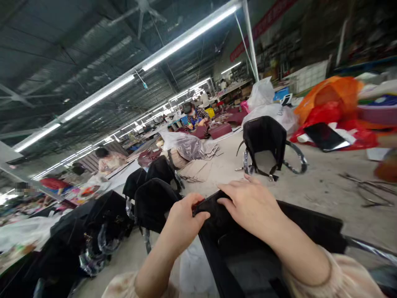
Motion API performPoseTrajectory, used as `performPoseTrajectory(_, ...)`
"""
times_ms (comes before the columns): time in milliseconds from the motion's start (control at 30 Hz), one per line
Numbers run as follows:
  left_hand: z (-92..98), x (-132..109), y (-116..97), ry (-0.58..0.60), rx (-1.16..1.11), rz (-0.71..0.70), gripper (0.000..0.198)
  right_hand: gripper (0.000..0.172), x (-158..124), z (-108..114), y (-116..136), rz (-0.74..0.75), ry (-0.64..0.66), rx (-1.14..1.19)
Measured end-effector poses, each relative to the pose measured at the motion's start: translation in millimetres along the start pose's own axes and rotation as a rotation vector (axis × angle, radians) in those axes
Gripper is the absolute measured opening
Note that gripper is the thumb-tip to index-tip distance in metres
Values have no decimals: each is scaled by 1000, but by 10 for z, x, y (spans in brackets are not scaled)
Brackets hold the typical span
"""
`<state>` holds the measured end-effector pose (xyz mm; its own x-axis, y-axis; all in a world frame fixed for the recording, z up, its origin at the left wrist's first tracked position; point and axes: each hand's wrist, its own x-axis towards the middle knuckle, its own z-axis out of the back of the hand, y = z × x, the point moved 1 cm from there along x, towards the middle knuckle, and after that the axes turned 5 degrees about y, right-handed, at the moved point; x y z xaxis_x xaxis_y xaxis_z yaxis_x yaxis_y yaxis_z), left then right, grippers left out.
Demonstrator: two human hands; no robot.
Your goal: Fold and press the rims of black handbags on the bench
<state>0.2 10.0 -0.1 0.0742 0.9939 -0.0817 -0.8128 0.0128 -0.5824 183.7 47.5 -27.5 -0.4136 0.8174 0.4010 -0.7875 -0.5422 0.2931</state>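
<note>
A black handbag lies open in front of me on the grey worktable. My left hand is closed, pinching the bag's near upper edge between thumb and fingers. My right hand rests on the same edge with its fingers curled over it, pressing the black material down. A second black handbag with plastic-wrapped handles stands upright just beyond my hands.
Several more black bags with wrapped handles crowd the left. Flat cardboard pieces, clear plastic bags and orange and red bags lie farther back. A phone lies at right. Other people work at distant tables.
</note>
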Motion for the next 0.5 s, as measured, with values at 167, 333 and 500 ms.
performPoseTrajectory(167,30,77,-42,50,170,-46,9,25,5,-40,89,-22,-39,-33)
performPoseTrajectory(333,52,164,-58,78,318,-16,27,26,19,-91,142,-54,-94,-102)
performPoseTrajectory(500,82,252,-100,68,420,-3,31,26,39,-133,174,-66,-106,-139)
